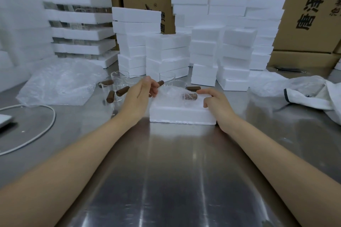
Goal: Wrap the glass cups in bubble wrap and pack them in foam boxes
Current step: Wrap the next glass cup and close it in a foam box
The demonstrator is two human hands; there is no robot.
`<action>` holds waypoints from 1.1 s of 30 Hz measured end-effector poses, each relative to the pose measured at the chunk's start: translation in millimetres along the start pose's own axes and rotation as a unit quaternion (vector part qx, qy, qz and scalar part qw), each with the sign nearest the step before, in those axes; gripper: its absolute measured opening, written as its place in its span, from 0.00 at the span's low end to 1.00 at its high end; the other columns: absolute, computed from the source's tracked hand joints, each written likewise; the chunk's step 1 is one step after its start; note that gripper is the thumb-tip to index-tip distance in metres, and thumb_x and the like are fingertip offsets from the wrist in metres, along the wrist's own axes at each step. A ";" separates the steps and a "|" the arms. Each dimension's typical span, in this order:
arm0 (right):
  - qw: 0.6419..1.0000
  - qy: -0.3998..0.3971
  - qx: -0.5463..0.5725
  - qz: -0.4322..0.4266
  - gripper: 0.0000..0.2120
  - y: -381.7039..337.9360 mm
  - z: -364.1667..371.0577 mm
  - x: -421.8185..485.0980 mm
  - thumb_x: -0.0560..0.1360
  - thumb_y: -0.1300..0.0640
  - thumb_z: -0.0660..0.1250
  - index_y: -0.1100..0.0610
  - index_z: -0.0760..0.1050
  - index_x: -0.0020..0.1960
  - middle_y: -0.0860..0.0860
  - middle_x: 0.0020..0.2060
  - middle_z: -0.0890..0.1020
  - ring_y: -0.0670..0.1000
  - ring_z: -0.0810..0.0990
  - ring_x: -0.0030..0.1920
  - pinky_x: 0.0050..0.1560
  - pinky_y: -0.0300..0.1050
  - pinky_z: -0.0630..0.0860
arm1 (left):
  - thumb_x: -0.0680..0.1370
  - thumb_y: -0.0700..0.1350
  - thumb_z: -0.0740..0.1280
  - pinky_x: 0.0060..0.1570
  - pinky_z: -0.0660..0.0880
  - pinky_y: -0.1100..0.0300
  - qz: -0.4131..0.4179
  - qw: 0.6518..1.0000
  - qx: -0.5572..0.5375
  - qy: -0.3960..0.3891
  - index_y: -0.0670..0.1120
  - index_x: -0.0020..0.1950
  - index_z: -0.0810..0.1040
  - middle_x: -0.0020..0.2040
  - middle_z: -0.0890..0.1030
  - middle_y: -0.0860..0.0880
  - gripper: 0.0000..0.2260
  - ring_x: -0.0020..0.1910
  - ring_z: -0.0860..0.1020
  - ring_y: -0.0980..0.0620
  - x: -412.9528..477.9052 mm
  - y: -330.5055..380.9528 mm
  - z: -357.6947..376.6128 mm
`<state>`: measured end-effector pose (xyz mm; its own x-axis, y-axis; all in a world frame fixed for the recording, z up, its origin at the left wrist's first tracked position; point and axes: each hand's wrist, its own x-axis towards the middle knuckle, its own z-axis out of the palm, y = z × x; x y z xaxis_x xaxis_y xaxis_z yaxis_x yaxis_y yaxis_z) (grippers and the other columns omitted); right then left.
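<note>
both my forearms reach straight forward over the steel bench (pixel 177 180), bare to the elbow, and converge on one open foam box (pixel 182 115) lying flat in front of me.

my left hand (pixel 140 96) is turned on its edge, thumb uppermost, fingers bent. the fingertips (pixel 154 90) meet the left edge of the bubble wrap around the wrapped cup (pixel 175 96). i cannot tell whether they pinch the wrap or only touch it.

the wrapped cup lies on its side in the hollow of the foam box, between my two hands, one brown handle (pixel 190 96) showing dimly through the wrap.

my right hand (pixel 215 101) sits palm down on the right end of the foam box and grips it. the fingers curl along the far rim and the thumb presses down on top, just beside the wrapped cup.

at the far left lies one white cable (pixel 47 129) in a loop, and beyond it one crumpled pile of loose bubble wrap (pixel 60 83). behind my left hand stand bare glass cups (pixel 120 75); i count at least four, with five brown handles among them. one rack of foam trays (pixel 81 14) rises at the back left. further right stand closed foam boxes in stacks (pixel 203 57), about seven, though they overlap. cardboard cartons (pixel 304 24) line the back, and one white bag (pixel 313 96) slumps at the right.
</note>
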<state>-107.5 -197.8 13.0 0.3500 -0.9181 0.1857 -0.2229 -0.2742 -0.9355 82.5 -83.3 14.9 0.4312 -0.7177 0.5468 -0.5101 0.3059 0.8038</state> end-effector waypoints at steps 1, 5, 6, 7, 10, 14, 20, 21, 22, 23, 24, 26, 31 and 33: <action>1.000 -0.003 -0.002 0.001 0.21 -0.1 0.1 -0.1 0.70 0.69 0.58 0.51 0.78 0.54 0.51 0.65 0.71 0.47 0.69 0.57 0.42 0.28 0.63 | 0.85 0.47 0.50 0.49 0.72 0.61 0.023 0.999 0.032 0.006 0.43 0.49 0.76 0.39 0.79 0.48 0.17 0.43 0.77 0.55 0.4 -2.0 -1.4; 1.000 -0.004 -0.014 -0.005 0.18 0.1 -0.1 -0.4 0.72 0.68 0.58 0.51 0.78 0.54 0.51 0.65 0.71 0.46 0.70 0.55 0.41 0.28 0.63 | 0.81 0.53 0.48 0.48 0.71 0.55 0.104 0.979 0.174 0.001 0.47 0.54 0.75 0.37 0.79 0.54 0.19 0.45 0.77 0.51 0.3 -1.6 -7.7; 1.000 -0.004 -0.020 -0.007 0.18 0.5 -0.2 -0.2 0.73 0.67 0.58 0.51 0.78 0.55 0.51 0.65 0.71 0.45 0.70 0.54 0.41 0.28 0.62 | 0.81 0.54 0.47 0.46 0.70 0.55 0.127 0.974 0.189 -0.008 0.47 0.55 0.76 0.37 0.79 0.55 0.20 0.43 0.77 0.52 0.7 0.1 -9.1; 1.000 -0.003 -0.025 -0.011 0.17 0.9 -0.2 0.3 0.73 0.67 0.58 0.51 0.78 0.55 0.51 0.65 0.70 0.45 0.70 0.54 0.40 0.27 0.63 | 0.80 0.55 0.47 0.44 0.70 0.56 0.152 0.965 0.212 -0.020 0.47 0.57 0.76 0.37 0.78 0.56 0.21 0.42 0.76 0.52 1.3 1.6 -10.0; 0.999 -0.001 -0.037 -0.021 0.17 2.8 0.1 1.6 0.74 0.67 0.58 0.52 0.77 0.55 0.50 0.64 0.69 0.39 0.71 0.47 0.35 0.22 0.65 | 0.80 0.55 0.49 0.46 0.67 0.58 0.235 0.924 0.297 -0.055 0.46 0.61 0.78 0.38 0.78 0.55 0.23 0.42 0.77 0.50 3.5 5.8 -14.6; 0.999 0.001 -0.042 -0.029 0.16 5.8 0.7 3.9 0.74 0.66 0.59 0.51 0.78 0.53 0.50 0.61 0.70 0.35 0.70 0.44 0.34 0.20 0.64 | 0.78 0.55 0.54 0.45 0.70 0.56 0.305 0.864 0.392 -0.082 0.44 0.61 0.79 0.34 0.79 0.51 0.22 0.36 0.78 0.46 1.0 13.5 -15.6; 0.992 0.063 0.101 0.029 0.10 6.1 -12.0 9.9 0.76 0.59 0.60 0.50 0.80 0.49 0.50 0.51 0.79 0.51 0.77 0.49 0.48 0.42 0.74 | 0.72 0.69 0.60 0.50 0.65 0.60 0.160 0.928 0.316 -0.112 0.49 0.70 0.70 0.50 0.74 0.55 0.33 0.51 0.73 0.55 -3.5 1.8 -13.4; 0.993 0.096 0.060 0.015 0.11 10.8 -18.0 13.8 0.76 0.60 0.60 0.52 0.79 0.52 0.52 0.53 0.78 0.51 0.77 0.47 0.46 0.42 0.73 | 0.71 0.70 0.62 0.52 0.65 0.61 0.135 0.939 0.292 -0.119 0.50 0.71 0.68 0.53 0.71 0.55 0.35 0.53 0.71 0.56 -4.1 -1.9 -11.9; 0.991 0.131 0.004 -0.007 0.12 16.2 -24.9 18.1 0.76 0.61 0.59 0.53 0.78 0.55 0.54 0.56 0.77 0.50 0.76 0.47 0.46 0.40 0.71 | 0.69 0.70 0.63 0.56 0.65 0.62 0.112 0.947 0.270 -0.134 0.50 0.72 0.66 0.56 0.68 0.55 0.38 0.56 0.69 0.57 -4.4 -4.8 -10.2; 0.985 0.166 -0.046 -0.026 0.14 21.0 -31.7 22.5 0.76 0.63 0.58 0.55 0.77 0.58 0.55 0.58 0.75 0.50 0.75 0.48 0.48 0.39 0.70 | 0.68 0.70 0.64 0.59 0.63 0.63 0.085 0.953 0.246 -0.154 0.51 0.74 0.64 0.59 0.65 0.56 0.39 0.59 0.66 0.59 -4.6 -7.1 -8.2; 0.977 0.194 -0.080 -0.035 0.15 24.9 -38.2 27.2 0.76 0.64 0.57 0.57 0.76 0.60 0.57 0.60 0.72 0.52 0.75 0.50 0.51 0.40 0.71 | 0.66 0.69 0.64 0.62 0.61 0.65 0.057 0.958 0.222 -0.171 0.53 0.75 0.61 0.61 0.62 0.57 0.41 0.61 0.64 0.60 -5.2 -8.5 -6.5; 0.967 0.223 -0.121 -0.030 0.16 31.8 -48.8 38.5 0.76 0.65 0.58 0.60 0.73 0.63 0.57 0.62 0.67 0.55 0.73 0.54 0.50 0.43 0.73 | 0.64 0.69 0.65 0.64 0.58 0.66 0.019 0.964 0.188 -0.185 0.56 0.76 0.58 0.63 0.59 0.62 0.43 0.64 0.62 0.61 -5.8 -10.5 -3.9; 0.930 0.269 -0.248 -0.043 0.26 38.1 -59.7 64.5 0.74 0.64 0.61 0.61 0.62 0.72 0.60 0.67 0.62 0.61 0.64 0.64 0.63 0.52 0.66 | 0.64 0.69 0.65 0.65 0.57 0.64 0.029 0.966 0.185 -0.181 0.56 0.75 0.58 0.68 0.60 0.64 0.42 0.68 0.60 0.63 -4.3 -14.6 -1.4; 0.912 0.293 -0.271 -0.090 0.30 34.0 -57.5 68.2 0.73 0.64 0.63 0.61 0.59 0.74 0.61 0.67 0.63 0.62 0.64 0.64 0.61 0.53 0.64 | 0.65 0.69 0.65 0.64 0.56 0.65 0.046 0.964 0.194 -0.175 0.56 0.75 0.58 0.70 0.61 0.63 0.41 0.69 0.59 0.63 -2.7 -15.5 1.1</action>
<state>-143.5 -286.2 11.2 -0.0863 -0.7953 0.6000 -0.6822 -0.3917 -0.6174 88.3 -86.8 0.7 0.1281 -0.8861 0.4455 -0.8037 0.1705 0.5701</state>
